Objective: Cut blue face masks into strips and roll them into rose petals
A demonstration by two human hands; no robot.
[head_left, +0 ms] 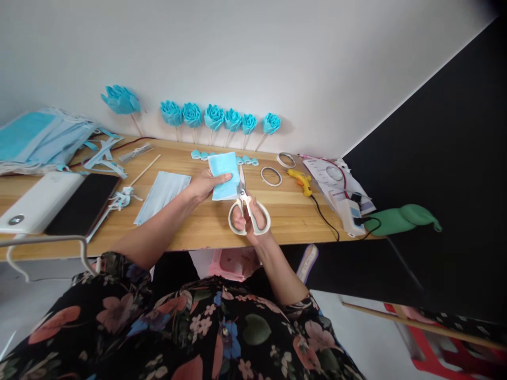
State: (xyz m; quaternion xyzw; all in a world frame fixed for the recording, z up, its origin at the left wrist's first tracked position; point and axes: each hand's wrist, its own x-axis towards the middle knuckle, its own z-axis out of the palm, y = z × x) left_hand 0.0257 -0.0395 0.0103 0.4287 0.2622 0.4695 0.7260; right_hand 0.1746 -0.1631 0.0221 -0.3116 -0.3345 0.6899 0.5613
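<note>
My left hand (206,184) pinches a folded light-blue piece of mask fabric (224,174), held upright above the wooden table (198,227). My right hand (249,216) has its fingers through the white handles of a pair of scissors (244,203). The blades point up and touch the right edge of the blue piece. A flat blue face mask (162,195) lies on the table just left of my left hand.
Several blue fabric roses on sticks (214,117) lean against the wall. A stack of masks (39,140), a white power bank (37,200) and a black phone (83,203) lie left. Tape rings (271,176), a yellow glue gun (301,181) and a power strip (350,214) sit right.
</note>
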